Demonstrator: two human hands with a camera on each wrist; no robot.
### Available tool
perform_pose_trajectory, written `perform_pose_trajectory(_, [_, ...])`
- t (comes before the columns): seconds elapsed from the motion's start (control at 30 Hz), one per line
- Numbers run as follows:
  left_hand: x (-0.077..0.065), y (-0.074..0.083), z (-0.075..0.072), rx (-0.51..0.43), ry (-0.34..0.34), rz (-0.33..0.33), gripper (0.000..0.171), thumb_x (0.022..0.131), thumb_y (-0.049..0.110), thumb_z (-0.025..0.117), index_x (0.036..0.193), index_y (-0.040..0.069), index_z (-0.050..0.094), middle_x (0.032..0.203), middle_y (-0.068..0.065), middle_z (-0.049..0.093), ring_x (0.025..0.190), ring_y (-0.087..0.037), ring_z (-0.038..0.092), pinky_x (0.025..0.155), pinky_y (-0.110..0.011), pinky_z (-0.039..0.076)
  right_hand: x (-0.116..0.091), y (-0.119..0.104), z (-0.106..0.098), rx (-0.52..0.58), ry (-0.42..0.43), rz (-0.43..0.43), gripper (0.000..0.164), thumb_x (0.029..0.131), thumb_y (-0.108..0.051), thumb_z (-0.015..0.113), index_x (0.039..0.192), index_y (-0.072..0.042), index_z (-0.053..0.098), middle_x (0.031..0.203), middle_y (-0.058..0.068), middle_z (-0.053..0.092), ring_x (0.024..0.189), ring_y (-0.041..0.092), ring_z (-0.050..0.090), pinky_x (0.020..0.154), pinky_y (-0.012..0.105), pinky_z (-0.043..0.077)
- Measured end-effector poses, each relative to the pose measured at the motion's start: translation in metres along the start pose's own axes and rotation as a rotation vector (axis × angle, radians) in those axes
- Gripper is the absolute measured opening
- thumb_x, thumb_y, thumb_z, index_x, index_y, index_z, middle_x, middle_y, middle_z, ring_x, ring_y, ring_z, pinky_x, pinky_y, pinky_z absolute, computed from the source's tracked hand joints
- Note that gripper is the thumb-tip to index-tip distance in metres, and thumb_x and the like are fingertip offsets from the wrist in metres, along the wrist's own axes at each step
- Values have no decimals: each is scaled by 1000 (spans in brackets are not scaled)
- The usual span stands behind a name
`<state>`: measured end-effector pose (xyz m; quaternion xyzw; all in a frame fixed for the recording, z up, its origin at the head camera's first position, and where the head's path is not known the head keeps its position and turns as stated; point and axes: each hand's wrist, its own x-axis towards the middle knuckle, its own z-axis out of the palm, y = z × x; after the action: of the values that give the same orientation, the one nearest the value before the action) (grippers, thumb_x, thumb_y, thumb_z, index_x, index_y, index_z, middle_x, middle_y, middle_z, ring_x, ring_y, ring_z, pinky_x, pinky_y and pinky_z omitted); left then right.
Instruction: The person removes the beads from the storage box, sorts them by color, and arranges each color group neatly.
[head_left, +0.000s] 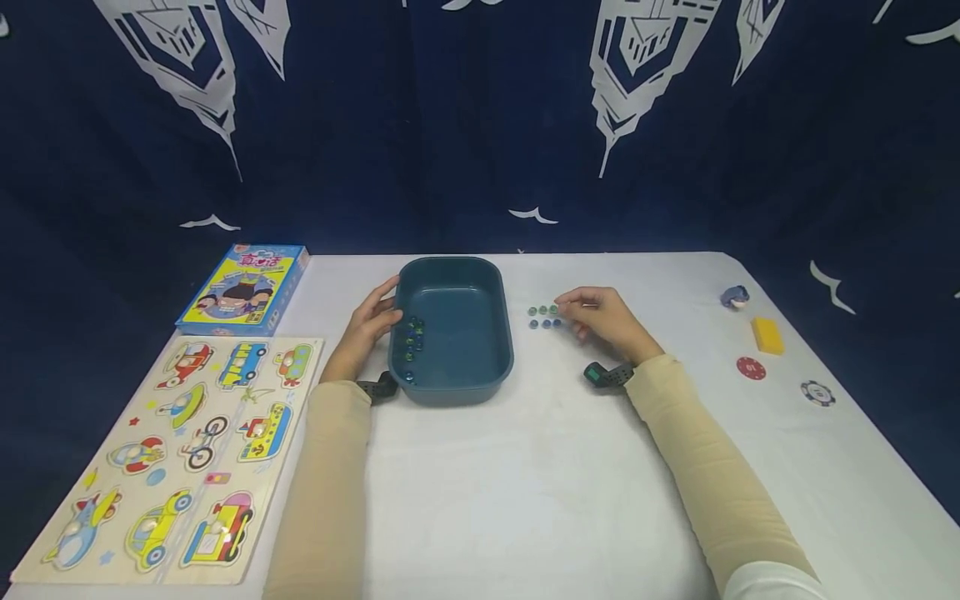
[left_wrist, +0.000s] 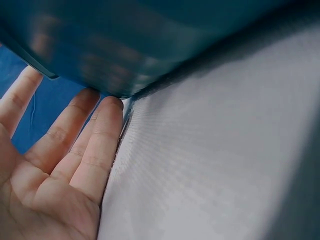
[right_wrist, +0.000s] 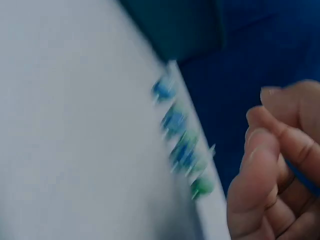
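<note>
A dark teal plastic bin [head_left: 453,388] stands on the white table, with several glass marbles [head_left: 410,342] along its left inside. My left hand [head_left: 366,329] rests against the bin's left side; its extended fingers [left_wrist: 92,150] touch the outer wall in the left wrist view. To the right of the bin, green marbles [head_left: 543,310] form one short row and blue marbles [head_left: 545,323] another in front of it. Over the right end of these rows is my right hand [head_left: 603,318]. Its loosely bent fingers [right_wrist: 252,192] stand apart from the marbles, and no held object shows.
At left lie a wooden vehicle puzzle board [head_left: 168,467] and a blue card box [head_left: 243,287]. Along the right edge are a small blue figure [head_left: 735,297], a yellow block [head_left: 767,336], a red chip [head_left: 751,368] and a black-and-white chip [head_left: 817,393]. A dark patterned curtain [head_left: 420,125] hangs behind.
</note>
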<state>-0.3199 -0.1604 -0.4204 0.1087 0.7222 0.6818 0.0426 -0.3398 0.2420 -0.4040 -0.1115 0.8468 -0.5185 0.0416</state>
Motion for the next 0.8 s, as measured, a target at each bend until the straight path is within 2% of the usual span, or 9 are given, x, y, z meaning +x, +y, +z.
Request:
perform_pose_trajectory(0.1, [1, -2, 0, 2, 5, 3, 65, 97, 21, 54, 158, 23, 31, 152, -19, 41, 141, -32, 38, 117, -51, 28, 2, -18, 0, 16, -30, -40, 33, 96, -18, 66, 120, 5, 66, 91, 23, 64, 63, 14, 58, 59, 26, 54])
perform_pose_trajectory(0.2, [2, -3, -1, -3, 4, 11, 65, 97, 20, 53, 157, 22, 31, 152, -19, 41, 141, -32, 38, 117, -50, 29, 4, -43, 6, 29, -84, -72, 30, 96, -18, 65, 119, 2, 68, 96, 19, 66, 66, 16, 58, 64, 30, 55])
perform_pose_trajectory(0.33, [3, -4, 0, -1, 1, 19, 65, 97, 20, 53, 158, 22, 31, 152, -19, 40, 141, -32, 38, 117, -50, 29, 13, -77, 23, 23, -221, -139, 28, 96, -16, 66, 118, 1, 69, 91, 14, 67, 68, 19, 58, 65, 35, 54])
perform_pose_trajectory(0.43, [4, -5, 0, 0, 7, 20, 64, 97, 20, 53, 157, 22, 32, 152, -20, 41, 141, -32, 39, 116, -50, 30, 25, -97, 40, -33, -343, -198, 26, 97, -13, 65, 118, 2, 69, 96, 24, 66, 72, 21, 59, 66, 36, 56])
perform_pose_trajectory(0.5, [3, -5, 0, -3, 7, 24, 64, 97, 18, 53, 157, 21, 32, 151, -20, 42, 141, -32, 39, 116, -50, 30, 33, -107, 53, -93, -405, -223, 25, 97, -11, 63, 118, 1, 69, 106, 26, 66, 76, 22, 61, 68, 35, 57])
perform_pose_trajectory(0.63, [2, -2, 0, -13, 7, 34, 64, 97, 16, 53, 158, 20, 31, 151, -21, 42, 140, -33, 39, 116, -50, 31, 50, -119, 79, -164, -497, -209, 24, 97, -8, 61, 117, 2, 69, 108, 21, 68, 80, 22, 62, 71, 34, 58])
perform_pose_trajectory(0.8, [1, -2, 0, -3, 9, 20, 64, 97, 19, 53, 157, 22, 32, 151, -19, 43, 140, -32, 40, 115, -50, 33, 69, -125, 107, -219, -546, -169, 24, 95, -3, 62, 116, 3, 69, 97, 16, 69, 76, 20, 63, 69, 32, 57])
